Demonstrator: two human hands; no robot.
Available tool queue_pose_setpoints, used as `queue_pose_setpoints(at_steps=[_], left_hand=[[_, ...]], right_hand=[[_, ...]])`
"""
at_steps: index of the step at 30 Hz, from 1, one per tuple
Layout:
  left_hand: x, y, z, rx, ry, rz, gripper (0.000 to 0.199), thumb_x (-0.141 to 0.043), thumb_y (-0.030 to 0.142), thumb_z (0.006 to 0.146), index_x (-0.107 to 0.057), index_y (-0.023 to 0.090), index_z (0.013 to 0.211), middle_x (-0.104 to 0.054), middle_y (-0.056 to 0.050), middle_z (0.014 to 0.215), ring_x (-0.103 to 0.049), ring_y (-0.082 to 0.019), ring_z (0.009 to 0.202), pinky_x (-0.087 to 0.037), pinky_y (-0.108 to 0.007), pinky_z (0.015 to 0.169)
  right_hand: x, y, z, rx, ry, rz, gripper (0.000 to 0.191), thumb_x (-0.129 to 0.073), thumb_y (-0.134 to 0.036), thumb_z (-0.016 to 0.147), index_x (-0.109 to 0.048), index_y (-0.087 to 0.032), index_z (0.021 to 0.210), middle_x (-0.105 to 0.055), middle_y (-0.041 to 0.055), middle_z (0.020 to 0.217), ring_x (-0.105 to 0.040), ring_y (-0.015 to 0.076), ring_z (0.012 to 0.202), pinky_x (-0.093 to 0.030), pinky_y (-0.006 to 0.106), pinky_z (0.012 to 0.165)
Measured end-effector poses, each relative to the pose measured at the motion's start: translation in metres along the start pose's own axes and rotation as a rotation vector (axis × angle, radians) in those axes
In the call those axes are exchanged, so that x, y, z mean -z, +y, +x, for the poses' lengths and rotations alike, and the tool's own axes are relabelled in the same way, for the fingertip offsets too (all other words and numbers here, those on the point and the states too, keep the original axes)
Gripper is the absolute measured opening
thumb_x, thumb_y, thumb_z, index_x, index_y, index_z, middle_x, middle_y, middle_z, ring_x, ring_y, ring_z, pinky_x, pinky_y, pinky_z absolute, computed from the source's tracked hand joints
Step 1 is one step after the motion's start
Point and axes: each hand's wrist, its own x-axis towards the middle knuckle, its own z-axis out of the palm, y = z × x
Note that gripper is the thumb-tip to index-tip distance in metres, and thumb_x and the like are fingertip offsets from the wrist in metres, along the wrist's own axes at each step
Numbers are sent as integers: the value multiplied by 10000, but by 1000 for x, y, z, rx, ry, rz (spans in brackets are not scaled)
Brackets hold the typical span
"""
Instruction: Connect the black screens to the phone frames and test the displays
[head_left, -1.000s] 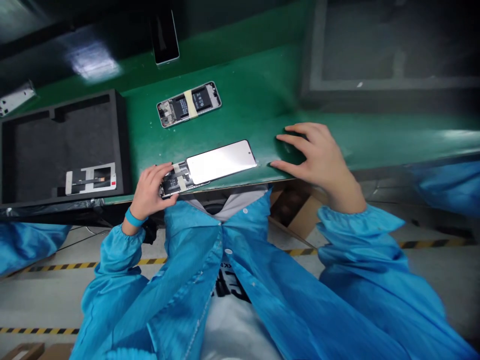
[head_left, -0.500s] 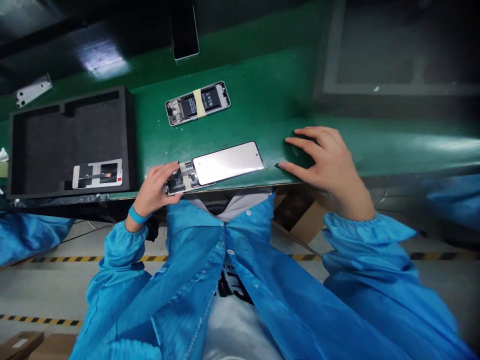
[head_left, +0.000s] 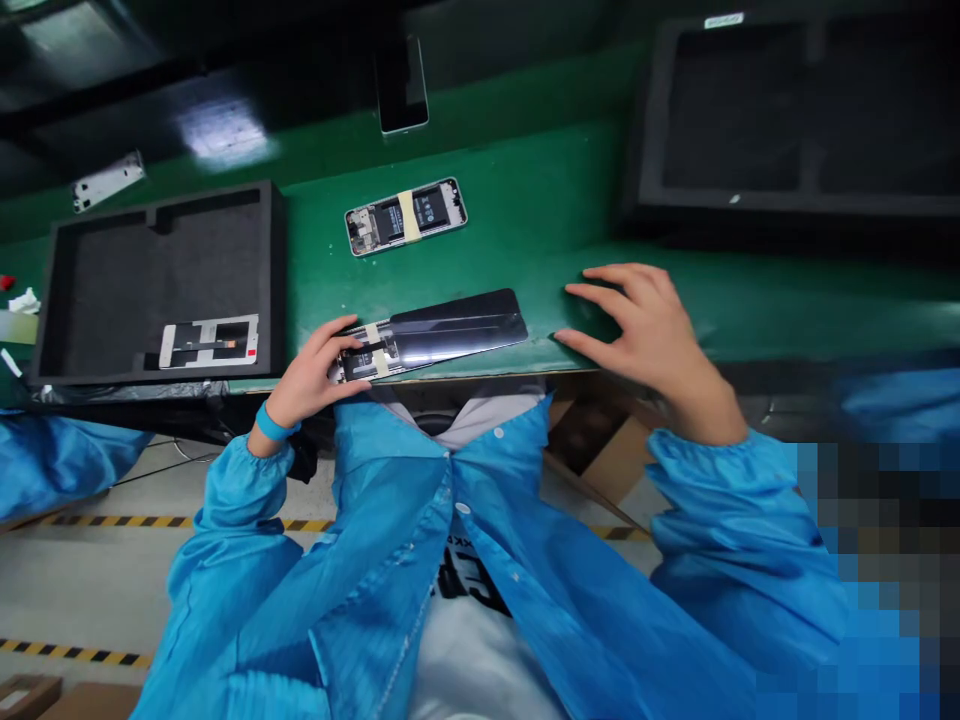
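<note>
My left hand grips the left end of an opened phone body, its thumb along the near edge and its fingers over the far edge. The body lies at the front edge of the green bench, with a strip of pale tape across its insides. A dark, glossy screen panel overlaps the body and reaches out to the right. Just right of that panel my right hand hovers, fingers spread and holding nothing. Farther back lies a second opened phone body with tape across its battery.
A black foam tray at left holds a white phone screen part. Another black tray stands at back right. A dark phone and a pale phone frame lie at the back. Blue sleeves show at both sides.
The screen panel looked pale and silvery; now it looks dark and glossy. My view has shifted slightly, so the trays and far phones appear farther right. Both hands stay nearly in place.
</note>
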Motion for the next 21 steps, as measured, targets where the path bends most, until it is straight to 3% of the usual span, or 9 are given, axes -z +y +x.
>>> queue_pose_setpoints(at_steps=[4, 6, 8, 13, 17, 19, 21], left_hand=[[5, -6, 10, 100, 9, 33, 437, -826, 557, 907, -662, 202, 1103, -588, -176, 1453, -579, -354, 1373, -505, -565, 1167], [4, -12, 18, 114, 29, 115, 350, -762, 536, 963, -679, 197, 994, -632, -154, 1337, -596, -336, 1281, -496, -565, 1138], [0, -15, 26, 110, 59, 190, 332, -631, 489, 1051, -681, 190, 917, -661, -144, 1237, -604, -314, 1204, -500, -542, 1092], [-18, -18, 37, 136, 91, 292, 420, -429, 396, 1146, -725, 160, 964, -688, -149, 1131, -623, -282, 1160, -522, -495, 1064], [-18, -14, 41, 179, 51, 276, 469, -390, 390, 1174, -747, 158, 977, -709, -123, 1215, -650, -255, 1227, -540, -465, 1134], [-9, -1, 40, 194, 99, 191, 369, -437, 343, 1162, -745, 166, 1059, -693, -107, 1357, -648, -250, 1319, -538, -475, 1188], [2, 21, 37, 193, 168, 81, 250, -525, 301, 1130, -705, 205, 1274, -590, -83, 1572, -575, -263, 1475, -511, -530, 1248]], right_hand=[[-9, -19, 20, 156, -120, 121, 941, -680, -751, 934, -466, -203, 1669, -516, 217, 1617, -466, 442, 1523, -383, 661, 1263], [-16, -33, 39, 235, -196, 155, 1044, -710, -737, 921, -322, -235, 1749, -405, 201, 1719, -354, 448, 1612, -327, 681, 1295], [-26, -44, 61, 310, -239, 174, 1061, -708, -723, 930, -289, -212, 1760, -378, 208, 1738, -321, 449, 1634, -325, 680, 1294], [-54, -63, 96, 473, -252, 248, 829, -636, -704, 975, -556, -165, 1600, -659, 214, 1456, -622, 411, 1367, -519, 618, 1137], [-57, -68, 98, 541, -172, 294, 635, -687, -626, 963, -709, -195, 1429, -740, 192, 1283, -716, 388, 1151, -622, 568, 967], [-49, -72, 98, 445, -153, 379, 597, -762, -602, 911, -748, -227, 1375, -766, 169, 1255, -743, 389, 1107, -633, 572, 951], [-39, -80, 100, 248, -240, 549, 572, -798, -636, 864, -791, -275, 1308, -796, 126, 1210, -776, 383, 1038, -645, 569, 920]])
